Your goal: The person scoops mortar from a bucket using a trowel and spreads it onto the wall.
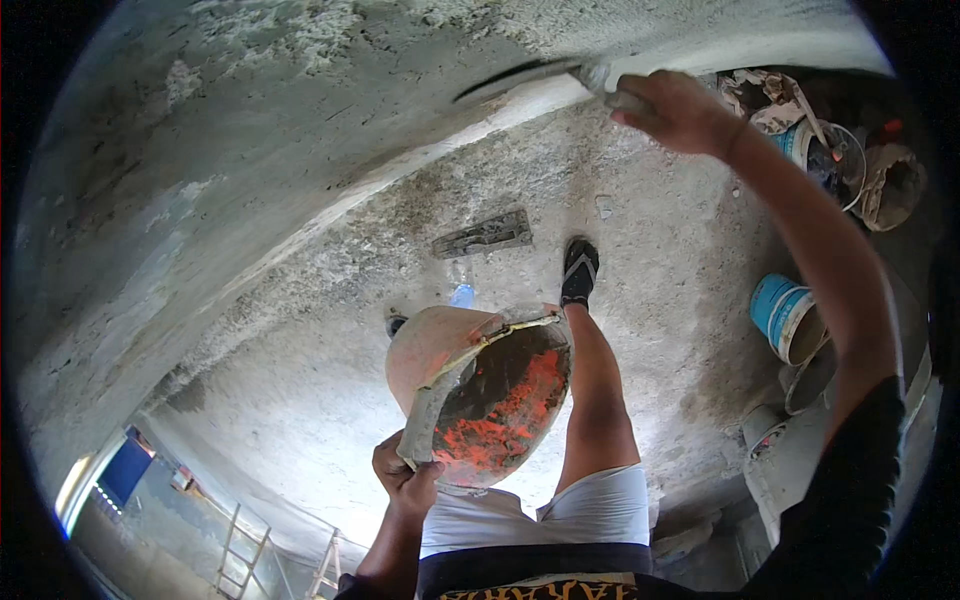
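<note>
A person's two bare hands were shown at work beside a rough grey wall (250, 130), which curved across the upper left of the head view. The left grip (408, 475) was clenched on the grey-crusted rim of a tub (430, 350), its fingers folded over the edge. The tub was held tilted in front of the person's body, at the lower centre, with its mouth turned toward the right; the outside was a dusty orange-pink, while the inside bore grey residue and bright red-orange patches. A yellowish cord (470, 355) ran along part of the rim.

The right grip (680, 108), at the end of a raised arm, was closed around the handle of a trowel (592, 77). The blade pointed left along the lower part of the wall; whether it touched the surface could not be told.

On the pale, dusty floor (690, 230) between the hands lay a long grey float (482, 234), with a small blue object (461, 296) just above the tub. One foot in a dark sandal (580, 272) stood right of these. At the right side, a blue-and-white bucket (775, 305) lay tipped; farther up, another blue-and-white pail (795, 145) stood near a crumpled sack (890, 185). A ladder-like frame (240, 552) appeared at the lower left.
</note>
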Demonstrator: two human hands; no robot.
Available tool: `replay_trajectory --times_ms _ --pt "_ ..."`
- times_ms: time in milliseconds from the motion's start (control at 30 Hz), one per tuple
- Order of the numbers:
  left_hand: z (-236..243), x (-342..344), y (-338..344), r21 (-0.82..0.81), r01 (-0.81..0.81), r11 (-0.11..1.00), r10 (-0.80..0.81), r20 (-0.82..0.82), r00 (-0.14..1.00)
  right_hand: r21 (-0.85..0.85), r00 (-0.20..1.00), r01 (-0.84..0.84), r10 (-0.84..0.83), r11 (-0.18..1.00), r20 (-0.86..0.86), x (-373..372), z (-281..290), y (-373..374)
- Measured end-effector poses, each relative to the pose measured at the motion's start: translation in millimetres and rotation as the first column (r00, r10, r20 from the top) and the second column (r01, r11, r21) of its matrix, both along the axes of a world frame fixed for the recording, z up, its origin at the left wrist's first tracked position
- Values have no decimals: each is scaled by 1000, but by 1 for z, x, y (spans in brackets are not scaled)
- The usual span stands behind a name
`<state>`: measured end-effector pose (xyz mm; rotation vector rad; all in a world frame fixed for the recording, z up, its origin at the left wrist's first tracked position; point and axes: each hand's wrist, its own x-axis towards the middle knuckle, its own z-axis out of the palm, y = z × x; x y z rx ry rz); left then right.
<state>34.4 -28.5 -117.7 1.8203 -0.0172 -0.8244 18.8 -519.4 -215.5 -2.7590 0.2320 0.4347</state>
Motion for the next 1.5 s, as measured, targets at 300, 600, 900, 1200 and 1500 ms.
replay_trajectory --times_ms 300,600,900,1200,1500 --pt "23 8 7 -103 -50 993 53 22 998 468 846 287 -450 836 285 -88 132 57" --pt "172 50 7 -93 43 995 -9 340 940 562 457 642 -849 521 266 -223 267 254" --pt "330 69 28 -476 -95 874 350 482 803 811 134 451 -927 373 351 -201 340 300" --pt "419 87 68 -714 -232 661 702 480 526 743 388 135 -725 656 570 -119 408 296" --pt "402 102 44 -742 -31 670 738 660 142 797 592 -28 -633 603 499 -54 465 322"
